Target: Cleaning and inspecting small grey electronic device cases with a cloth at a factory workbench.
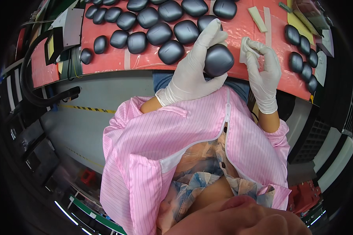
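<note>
You are holding one dark grey rounded case (219, 59) in your left hand (192, 72), raised just above the near edge of the workbench. The case is sitting between the curled fingers and the thumb, so the left-hand grip is closed around it, with the gloved index finger lying across its top. Its smooth domed face is showing toward the camera.

Your right hand (264, 76) is positioned just beside the case, to its right, not touching it. It is pinching a small folded white cloth (247, 49) between thumb and fingertips; the grip is narrow and closed on the cloth. Both hands are wearing white gloves, and pink striped sleeves (153, 129) are covering the forearms.

Behind the hands, a red mat (117, 58) under clear film is covering the bench. Many identical dark cases (161, 23) are lying on it in rows at the upper left, several touching one another. A second, smaller row of dark cases (304, 58) is running along the right side of the mat. A pale strip (258, 17) is lying on the mat near the top, well apart from the held case. A black hose (29, 74) is curving at the left, beyond the mat.
</note>
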Demonstrator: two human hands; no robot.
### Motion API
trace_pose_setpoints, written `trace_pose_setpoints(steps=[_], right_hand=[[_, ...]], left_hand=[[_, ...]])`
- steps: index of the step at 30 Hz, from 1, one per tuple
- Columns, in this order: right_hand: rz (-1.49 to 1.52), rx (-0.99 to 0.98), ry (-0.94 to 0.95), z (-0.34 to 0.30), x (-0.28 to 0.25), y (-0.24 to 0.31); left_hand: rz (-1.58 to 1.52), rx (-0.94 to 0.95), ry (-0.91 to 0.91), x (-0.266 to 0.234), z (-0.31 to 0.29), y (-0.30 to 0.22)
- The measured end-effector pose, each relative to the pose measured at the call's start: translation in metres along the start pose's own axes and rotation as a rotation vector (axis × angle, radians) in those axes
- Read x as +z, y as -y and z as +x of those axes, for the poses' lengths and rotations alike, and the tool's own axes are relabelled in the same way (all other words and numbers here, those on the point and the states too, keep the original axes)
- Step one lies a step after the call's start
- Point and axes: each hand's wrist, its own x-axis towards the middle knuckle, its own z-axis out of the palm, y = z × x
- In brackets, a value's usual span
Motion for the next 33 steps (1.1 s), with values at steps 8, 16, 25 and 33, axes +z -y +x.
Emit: trace_pose_setpoints(steps=[8,16,25,33], right_hand=[[0.044,-0.391,0.308,0.009,-0.013,0.029],[-0.437,0.012,-0.190,0.008,-0.050,-0.035],[-0.714,-0.029,-0.240,0.019,-0.054,-0.058],[-0.667,-0.068,-0.271,0.016,-0.051,-0.058]], left_hand=[[-0.461,-0.445,0.265,-0.004,0.011,-0.012],[0.151,-0.081,0.498,-0.033,0.056,-0.033],[1.083,0.216,0.029,-0.077,0.218,0.029],[0.885,-0.199,0.324,-0.100,0.277,0.079]])
